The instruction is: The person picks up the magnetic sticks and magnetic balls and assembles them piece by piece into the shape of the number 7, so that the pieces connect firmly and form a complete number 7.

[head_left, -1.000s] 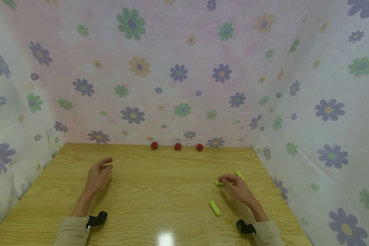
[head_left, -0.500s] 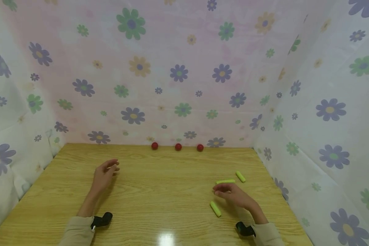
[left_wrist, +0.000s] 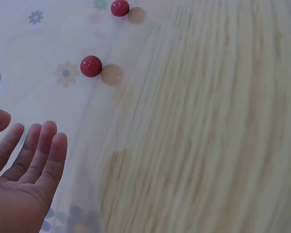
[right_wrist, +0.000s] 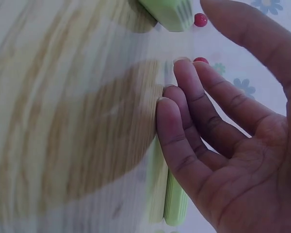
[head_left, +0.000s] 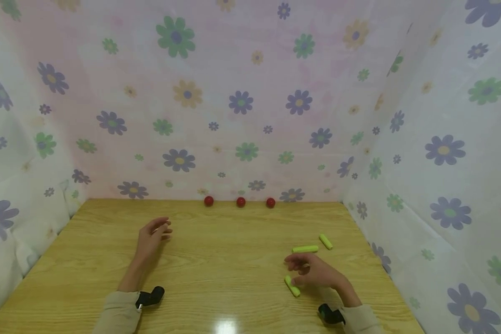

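My right hand (head_left: 317, 272) hovers with spread fingers beside a light green ridged stick (head_left: 294, 291), its thumb overlapping the stick's far end in the head view. In the right wrist view, one end of this stick (right_wrist: 172, 14) shows near the thumb tip, with a gap between thumb and fingers. Just beyond the hand lies a second green stick (head_left: 305, 249), and a third one (head_left: 325, 241) is farther right. My left hand (head_left: 151, 239) is over the left part of the table, fingers loosely bent and holding nothing; its palm (left_wrist: 14, 201) shows in the left wrist view.
Three red balls, a left one (head_left: 208, 201), a middle one (head_left: 240, 202) and a right one (head_left: 270, 202), sit along the back edge of the wooden table (head_left: 217, 260). Flowered cloth (head_left: 217, 93) encloses the back and sides.
My right hand has drawn back from the middle green stick toward the nearest one, its thumb and fingers spreading. My left hand has moved to the right.
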### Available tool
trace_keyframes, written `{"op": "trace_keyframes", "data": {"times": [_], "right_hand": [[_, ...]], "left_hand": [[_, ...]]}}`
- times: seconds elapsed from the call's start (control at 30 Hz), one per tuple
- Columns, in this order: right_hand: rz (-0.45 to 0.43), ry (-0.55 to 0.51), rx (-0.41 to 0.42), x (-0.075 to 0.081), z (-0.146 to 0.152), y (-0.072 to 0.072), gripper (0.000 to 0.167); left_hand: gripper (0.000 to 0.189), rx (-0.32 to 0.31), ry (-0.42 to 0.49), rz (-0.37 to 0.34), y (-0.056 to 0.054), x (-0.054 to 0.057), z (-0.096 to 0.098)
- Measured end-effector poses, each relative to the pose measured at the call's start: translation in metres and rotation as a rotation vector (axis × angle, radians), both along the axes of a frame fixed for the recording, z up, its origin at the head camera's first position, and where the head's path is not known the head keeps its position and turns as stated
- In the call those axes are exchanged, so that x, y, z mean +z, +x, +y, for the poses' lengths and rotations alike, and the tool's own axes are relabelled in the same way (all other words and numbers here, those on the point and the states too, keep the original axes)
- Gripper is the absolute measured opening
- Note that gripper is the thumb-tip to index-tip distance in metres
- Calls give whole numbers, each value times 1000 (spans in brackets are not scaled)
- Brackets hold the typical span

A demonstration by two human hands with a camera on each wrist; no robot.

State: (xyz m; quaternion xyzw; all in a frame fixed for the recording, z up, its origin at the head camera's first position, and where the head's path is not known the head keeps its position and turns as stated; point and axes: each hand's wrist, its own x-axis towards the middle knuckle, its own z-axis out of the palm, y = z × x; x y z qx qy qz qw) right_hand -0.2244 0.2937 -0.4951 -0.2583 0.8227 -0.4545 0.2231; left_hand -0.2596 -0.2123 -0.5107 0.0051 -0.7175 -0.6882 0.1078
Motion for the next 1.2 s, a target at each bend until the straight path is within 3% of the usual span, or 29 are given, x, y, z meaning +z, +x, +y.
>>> {"op": "trace_keyframes", "data": {"times": [0.1, 0.3, 0.53, 0.93, 1.2], "right_hand": [[13, 7, 2, -2, 0, -1, 52], [33, 17, -6, -2, -3, -3, 47], [73, 39, -40, -6, -7, -6, 38], [149, 74, -64, -8, -19, -4, 28], [148, 83, -70, -6, -24, -5, 22]], "left_hand": [[37, 12, 8, -20, -3, -3, 6], [32, 46, -34, 38, -8, -5, 17], [31, 57, -8, 73, -15, -4, 27], [29, 30, 48, -9, -23, -14, 46], [29, 4, 42, 1, -28, -12, 54]]}}
